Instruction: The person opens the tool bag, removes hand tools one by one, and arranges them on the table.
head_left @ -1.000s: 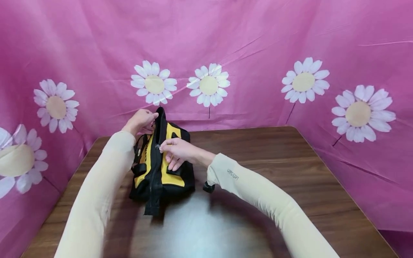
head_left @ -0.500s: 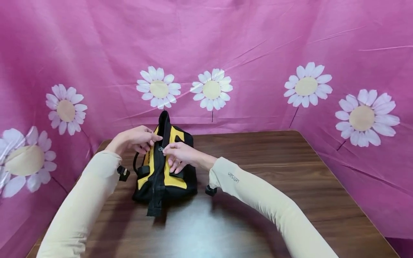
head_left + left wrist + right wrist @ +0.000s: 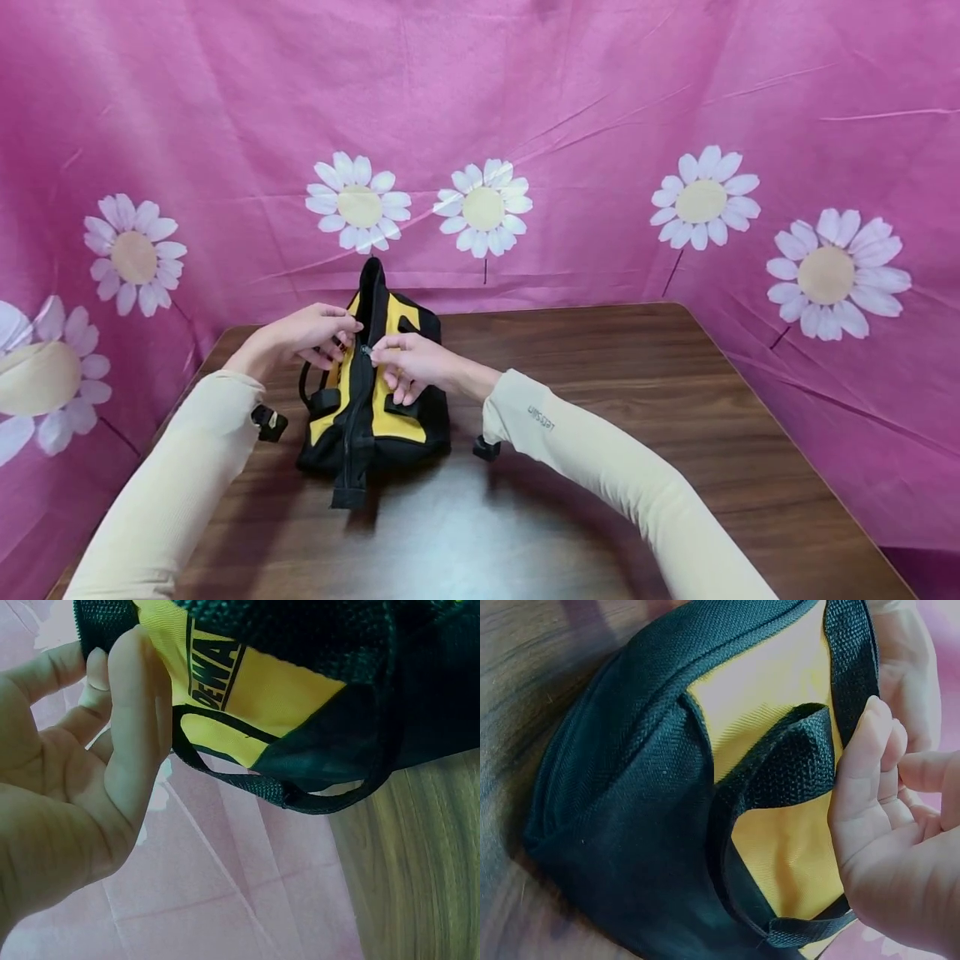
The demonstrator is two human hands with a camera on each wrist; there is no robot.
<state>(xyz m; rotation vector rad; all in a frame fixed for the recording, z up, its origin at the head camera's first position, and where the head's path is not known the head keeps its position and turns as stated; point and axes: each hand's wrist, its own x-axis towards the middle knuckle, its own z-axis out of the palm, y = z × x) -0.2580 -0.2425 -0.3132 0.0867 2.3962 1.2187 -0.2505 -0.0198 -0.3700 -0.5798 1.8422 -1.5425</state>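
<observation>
A black and yellow tool bag (image 3: 401,425) stands on the table, its zipper running lengthwise along the top. The far part of the zipper gapes, while the near part is closed down to the loose end tab. My right hand (image 3: 420,364) pinches the small zipper pull (image 3: 366,350) about midway along. Across from it, my left hand (image 3: 303,333) pinches the bag's black zipper edge (image 3: 109,622) between thumb and fingers. A black webbing handle (image 3: 262,787) hangs on the left side, and another handle (image 3: 780,765) lies beneath my right hand. The bag's inside is hidden.
The brown wooden table (image 3: 600,417) extends to the right and front of the bag. A pink curtain (image 3: 570,100) with white daisies hangs behind and at both sides, close to the table's back edge. Small black wrist cameras hang under both sleeves.
My left hand has come down from the far top end of the zipper edge to a spot near the zipper pull. My right hand keeps its pinch on the pull at nearly the same place.
</observation>
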